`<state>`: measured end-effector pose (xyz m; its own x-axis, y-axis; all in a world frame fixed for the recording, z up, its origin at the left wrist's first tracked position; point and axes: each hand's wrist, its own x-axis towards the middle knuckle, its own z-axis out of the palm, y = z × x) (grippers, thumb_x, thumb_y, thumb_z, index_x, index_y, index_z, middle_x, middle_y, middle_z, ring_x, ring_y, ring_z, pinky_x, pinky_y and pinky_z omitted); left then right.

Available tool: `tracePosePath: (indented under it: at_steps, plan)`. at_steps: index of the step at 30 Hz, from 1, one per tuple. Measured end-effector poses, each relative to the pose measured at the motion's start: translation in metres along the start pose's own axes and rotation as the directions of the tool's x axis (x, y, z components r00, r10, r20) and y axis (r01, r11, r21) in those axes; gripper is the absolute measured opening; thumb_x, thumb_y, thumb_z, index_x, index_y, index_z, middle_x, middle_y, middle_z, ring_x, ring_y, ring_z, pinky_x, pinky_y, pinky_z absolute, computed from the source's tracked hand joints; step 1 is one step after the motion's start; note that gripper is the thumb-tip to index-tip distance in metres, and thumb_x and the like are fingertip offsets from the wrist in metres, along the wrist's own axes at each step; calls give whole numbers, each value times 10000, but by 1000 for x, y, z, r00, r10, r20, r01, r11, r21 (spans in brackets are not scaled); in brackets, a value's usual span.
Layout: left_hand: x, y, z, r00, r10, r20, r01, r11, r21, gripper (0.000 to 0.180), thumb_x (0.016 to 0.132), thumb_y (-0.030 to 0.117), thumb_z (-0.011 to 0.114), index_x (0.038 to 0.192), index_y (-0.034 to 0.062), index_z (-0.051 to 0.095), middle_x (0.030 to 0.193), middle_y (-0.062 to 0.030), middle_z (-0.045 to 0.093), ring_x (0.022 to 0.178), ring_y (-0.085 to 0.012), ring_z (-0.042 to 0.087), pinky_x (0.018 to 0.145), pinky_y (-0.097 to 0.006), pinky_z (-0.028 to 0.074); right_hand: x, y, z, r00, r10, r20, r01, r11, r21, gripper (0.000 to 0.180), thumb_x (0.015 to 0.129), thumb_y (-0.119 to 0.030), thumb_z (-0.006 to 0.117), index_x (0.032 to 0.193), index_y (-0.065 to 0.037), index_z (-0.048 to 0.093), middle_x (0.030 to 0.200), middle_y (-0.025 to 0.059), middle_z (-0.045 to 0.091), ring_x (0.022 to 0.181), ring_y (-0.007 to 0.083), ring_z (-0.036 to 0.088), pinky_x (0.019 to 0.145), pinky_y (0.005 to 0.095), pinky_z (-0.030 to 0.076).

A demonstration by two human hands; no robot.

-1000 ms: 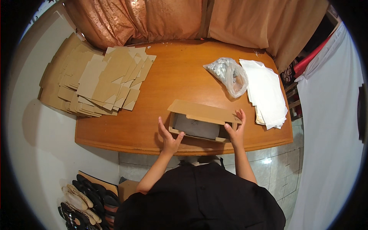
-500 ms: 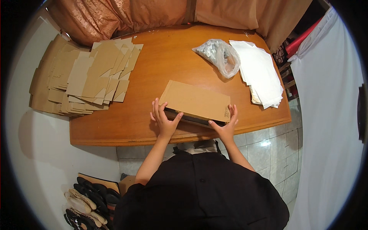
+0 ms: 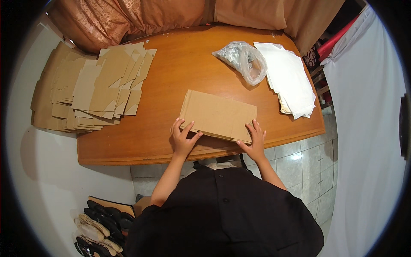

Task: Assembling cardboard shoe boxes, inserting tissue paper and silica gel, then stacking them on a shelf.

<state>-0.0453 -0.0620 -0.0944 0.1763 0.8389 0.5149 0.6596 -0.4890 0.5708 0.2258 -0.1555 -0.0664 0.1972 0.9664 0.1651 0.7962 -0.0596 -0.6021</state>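
Just hands point(image 3: 220, 141) on cardboard box point(image 3: 218, 115)

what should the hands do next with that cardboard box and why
Probably press the near edge of the lid down until it seats. The left hand and right hand already rest on the near corners of the cardboard box, whose lid lies flat across the top. The box sits close to the edge of the wooden table, so pressing straight down seems safer than pulling.

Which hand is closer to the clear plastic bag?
Right. The right hand rests on the cardboard box's near right corner, below the plastic bag; the left hand is at the box's left corner, farther away.
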Motion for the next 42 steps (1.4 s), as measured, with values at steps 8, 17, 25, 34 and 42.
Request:
tracePosePath:
  at_steps: [8, 17, 25, 34, 42]
  plan:
    - [6, -4, -7, 997, 56, 46, -59, 996, 60, 377, 663, 338, 761, 950, 109, 677, 1123, -48, 608, 1169, -293, 470, 986, -527, 264, 13, 9, -8, 991, -135, -17, 134, 990, -54, 487, 814, -373, 601, 1239, -148, 528, 1360, 148, 414, 1277, 342, 347, 1018, 627, 134]
    - [-24, 30, 3, 979, -56, -195, 77, 992, 104, 420, 730, 254, 732, 1096, 101, 594, 1189, -143, 527, 1135, -303, 479, 978, -486, 303, 85, 7, -16, 967, -148, -207, 178, 975, 134, 454, 785, -166, 620, 1210, -42, 520, 1206, 150, 525, 1192, 317, 433, 1034, 406, 279]
    - [-58, 81, 27, 888, -323, 327, 449, 761, -468, 772, 884, 322, 533, 1433, -15, 107, 1480, -236, 141, 1379, -337, 141, 1106, -395, 143, 126, 72, -7, 844, -163, 511, -215, 770, 601, 476, 791, -142, 632, 1233, -8, 517, 1211, 132, 555, 1152, 220, 491, 974, 332, 369]
    - [-78, 163, 29, 812, -554, 184, 471, 437, -766, 1049, 862, 214, 599, 1350, 75, -319, 1497, -174, -140, 1388, -250, -65, 1105, -374, 32, 75, 33, -27, 606, -572, 554, -54, 665, 745, 776, 737, -138, 695, 1397, -37, 300, 1397, 153, 315, 1328, 278, 250, 1093, 376, 185]
    - [-128, 226, -35, 699, -700, -143, 388, 540, -747, 1046, 823, 34, 540, 1315, 118, -379, 1495, -150, -184, 1382, -232, -119, 1104, -370, 20, 20, -54, -30, 329, -731, 598, -307, 516, 800, 876, 782, -69, 599, 1443, -50, 24, 1461, 158, 146, 1355, 262, 175, 1100, 389, 150]
